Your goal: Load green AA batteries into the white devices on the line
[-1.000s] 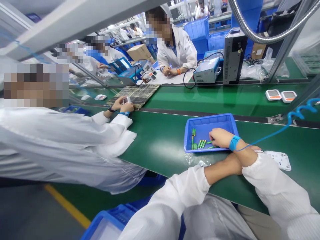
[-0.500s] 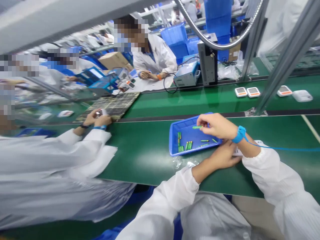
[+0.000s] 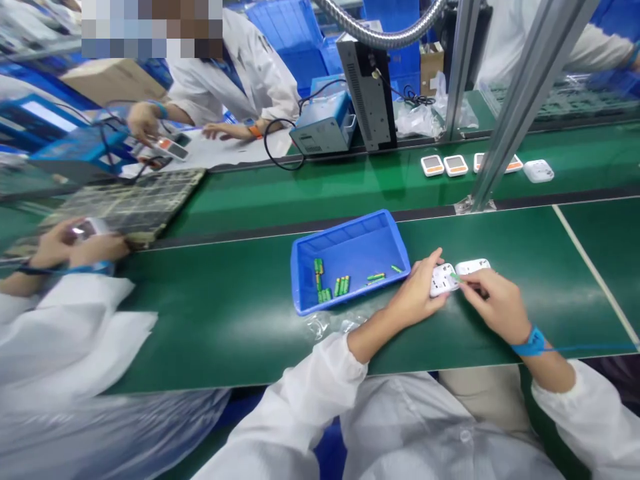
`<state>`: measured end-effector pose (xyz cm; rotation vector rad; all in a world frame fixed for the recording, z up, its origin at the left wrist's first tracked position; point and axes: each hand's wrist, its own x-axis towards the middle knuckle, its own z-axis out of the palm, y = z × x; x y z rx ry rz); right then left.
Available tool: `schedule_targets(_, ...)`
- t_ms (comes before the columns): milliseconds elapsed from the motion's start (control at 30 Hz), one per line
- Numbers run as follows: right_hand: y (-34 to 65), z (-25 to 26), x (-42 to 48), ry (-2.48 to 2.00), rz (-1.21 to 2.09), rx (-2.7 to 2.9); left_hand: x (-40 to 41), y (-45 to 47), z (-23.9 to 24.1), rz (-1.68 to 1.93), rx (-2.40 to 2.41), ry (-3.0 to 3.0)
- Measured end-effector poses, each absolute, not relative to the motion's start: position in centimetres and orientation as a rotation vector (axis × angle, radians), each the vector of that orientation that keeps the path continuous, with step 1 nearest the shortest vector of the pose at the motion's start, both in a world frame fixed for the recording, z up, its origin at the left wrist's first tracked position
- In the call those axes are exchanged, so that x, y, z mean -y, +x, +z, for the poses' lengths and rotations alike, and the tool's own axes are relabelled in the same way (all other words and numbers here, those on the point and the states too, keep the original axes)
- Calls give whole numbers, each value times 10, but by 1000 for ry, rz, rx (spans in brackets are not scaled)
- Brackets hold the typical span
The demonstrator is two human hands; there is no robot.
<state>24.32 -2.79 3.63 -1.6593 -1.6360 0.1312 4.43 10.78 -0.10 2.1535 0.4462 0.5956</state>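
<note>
My left hand (image 3: pixel 417 290) is closed around the left side of a small white device (image 3: pixel 441 280), which lies on the green bench with its back facing up. Between the fingertips of my right hand (image 3: pixel 497 303) is a green battery (image 3: pixel 455 277), held at the right edge of that device. A second white device (image 3: pixel 473 266) lies just beyond, partly covered by my right fingers. To the left stands a blue bin (image 3: pixel 350 230), with several green batteries (image 3: pixel 343 286) lying loose on its floor.
Clear plastic scraps (image 3: pixel 320 325) lie before the bin. Behind the bench, a metal post (image 3: pixel 520 113) rises near several white devices (image 3: pixel 455 165). A co-worker's hands (image 3: pixel 90 247) hold a device at left; another person (image 3: pixel 250 73) sits opposite.
My right hand has moved from above the bin, rightward and down, to the white device with the battery. The left hand still steadies the device. The view has shifted right.
</note>
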Motion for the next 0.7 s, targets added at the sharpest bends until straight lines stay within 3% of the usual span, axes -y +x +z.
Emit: schedule_targets(700, 232, 16, 30, -1722, 94, 1916, -108, 44, 3, 581, -457, 2189)
